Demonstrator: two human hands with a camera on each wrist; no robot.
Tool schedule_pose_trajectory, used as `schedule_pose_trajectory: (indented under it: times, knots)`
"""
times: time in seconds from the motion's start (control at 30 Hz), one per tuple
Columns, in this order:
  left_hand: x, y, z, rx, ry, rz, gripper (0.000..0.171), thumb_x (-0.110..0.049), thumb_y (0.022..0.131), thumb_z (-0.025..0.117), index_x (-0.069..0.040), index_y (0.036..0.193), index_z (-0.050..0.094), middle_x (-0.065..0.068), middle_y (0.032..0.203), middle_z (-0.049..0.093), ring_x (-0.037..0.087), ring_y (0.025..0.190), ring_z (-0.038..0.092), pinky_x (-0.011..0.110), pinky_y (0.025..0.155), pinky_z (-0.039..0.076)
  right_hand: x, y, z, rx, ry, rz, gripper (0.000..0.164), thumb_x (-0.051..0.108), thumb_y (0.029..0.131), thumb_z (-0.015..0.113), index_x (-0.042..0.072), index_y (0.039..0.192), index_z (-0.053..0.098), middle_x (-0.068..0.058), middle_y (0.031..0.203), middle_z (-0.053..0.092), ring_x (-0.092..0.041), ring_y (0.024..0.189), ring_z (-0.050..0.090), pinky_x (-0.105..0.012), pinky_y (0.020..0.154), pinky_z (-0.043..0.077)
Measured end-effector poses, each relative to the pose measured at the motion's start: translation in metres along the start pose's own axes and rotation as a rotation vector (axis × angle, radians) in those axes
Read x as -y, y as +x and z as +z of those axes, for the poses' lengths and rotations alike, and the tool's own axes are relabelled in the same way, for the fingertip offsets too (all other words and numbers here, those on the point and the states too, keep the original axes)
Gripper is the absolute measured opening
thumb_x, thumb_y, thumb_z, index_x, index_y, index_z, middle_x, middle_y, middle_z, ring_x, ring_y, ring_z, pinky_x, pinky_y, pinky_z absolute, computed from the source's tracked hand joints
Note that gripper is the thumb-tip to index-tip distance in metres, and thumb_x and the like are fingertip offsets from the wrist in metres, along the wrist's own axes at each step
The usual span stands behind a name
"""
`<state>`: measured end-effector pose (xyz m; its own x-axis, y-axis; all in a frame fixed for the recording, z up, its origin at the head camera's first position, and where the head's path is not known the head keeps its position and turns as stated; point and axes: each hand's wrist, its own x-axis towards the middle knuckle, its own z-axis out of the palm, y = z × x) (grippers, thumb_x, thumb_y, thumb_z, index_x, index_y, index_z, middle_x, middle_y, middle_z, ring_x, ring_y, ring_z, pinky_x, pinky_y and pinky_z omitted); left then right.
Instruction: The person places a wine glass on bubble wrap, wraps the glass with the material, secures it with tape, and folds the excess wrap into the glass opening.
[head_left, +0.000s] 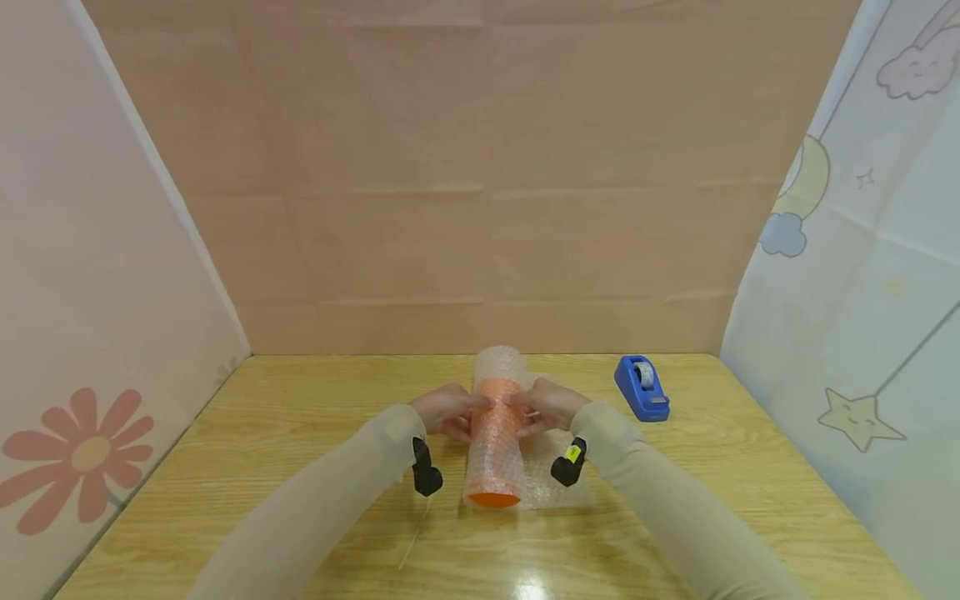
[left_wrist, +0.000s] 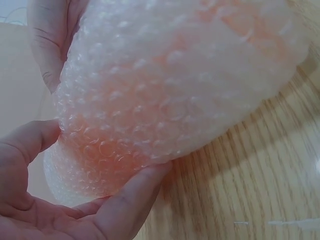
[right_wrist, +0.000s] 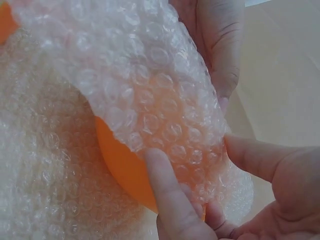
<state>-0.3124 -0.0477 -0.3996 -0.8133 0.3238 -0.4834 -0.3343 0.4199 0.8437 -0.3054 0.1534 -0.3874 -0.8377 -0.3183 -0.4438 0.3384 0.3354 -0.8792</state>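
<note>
An orange rounded object (head_left: 495,500), apparently tube-shaped, lies lengthwise on the table inside a sheet of bubble wrap (head_left: 497,462). From the left side, my left hand (head_left: 450,408) grips the wrapped object, thumb on top and fingers along its side. Opposite it, my right hand (head_left: 553,403) holds the wrap's edge and the object between thumb and fingers. In the right wrist view, an uncovered strip of the orange object (right_wrist: 122,162) shows beneath the bubble wrap (right_wrist: 165,105). The bubble wrap (left_wrist: 145,95) covers the object in the left wrist view. Its exact kind is hidden.
A loose flap of bubble wrap (head_left: 558,479) lies flat on the wooden table (head_left: 300,467), right of the roll. A blue tape dispenser (head_left: 642,388) stands at the back right. Fabric walls enclose the back and sides. A thin pale line (head_left: 415,533) crosses the front tabletop.
</note>
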Motion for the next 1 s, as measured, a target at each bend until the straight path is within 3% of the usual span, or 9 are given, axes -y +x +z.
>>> schedule_pose_trajectory:
  times: [0.3,0.7,0.87,1.0]
  knots:
    - [-0.002,-0.008,-0.007,0.007,0.038,0.027,0.042,-0.028,0.092,0.063,0.006,0.116,0.056,0.014,0.106,0.063,0.023,0.083,0.063,0.035,0.072,0.059,0.000,0.004,0.009,-0.008,0.052,-0.011,0.016,0.012,0.095,0.057,0.000,0.093,0.046,-0.007,0.089,0.040,-0.017,0.074,0.048,-0.028,0.068,0.059]
    - [-0.003,-0.011,-0.013,-0.012,0.057,0.059,0.045,-0.029,0.090,0.066,0.007,0.114,0.056,0.011,0.100,0.064,0.020,0.078,0.065,0.033,0.067,0.060,-0.005,0.011,0.013,0.032,0.141,-0.037,0.023,0.009,0.096,0.053,0.005,0.075,0.047,-0.003,0.074,0.041,-0.015,0.067,0.052,-0.028,0.069,0.059]
    - [-0.003,-0.013,-0.008,-0.049,0.048,0.089,0.056,-0.031,0.086,0.069,0.009,0.121,0.053,0.014,0.110,0.062,0.022,0.084,0.068,0.038,0.070,0.060,-0.011,0.010,0.007,0.062,0.185,-0.025,0.013,0.010,0.098,0.053,0.000,0.092,0.046,-0.008,0.087,0.042,-0.019,0.079,0.052,-0.031,0.076,0.059]
    - [-0.004,-0.013,-0.002,-0.106,0.090,0.095,0.059,-0.033,0.084,0.072,0.007,0.121,0.050,0.013,0.107,0.059,0.020,0.077,0.064,0.035,0.064,0.058,-0.017,0.010,0.001,0.090,0.212,-0.009,0.020,0.011,0.099,0.051,-0.006,0.108,0.046,-0.012,0.097,0.044,-0.022,0.087,0.055,-0.031,0.081,0.058]
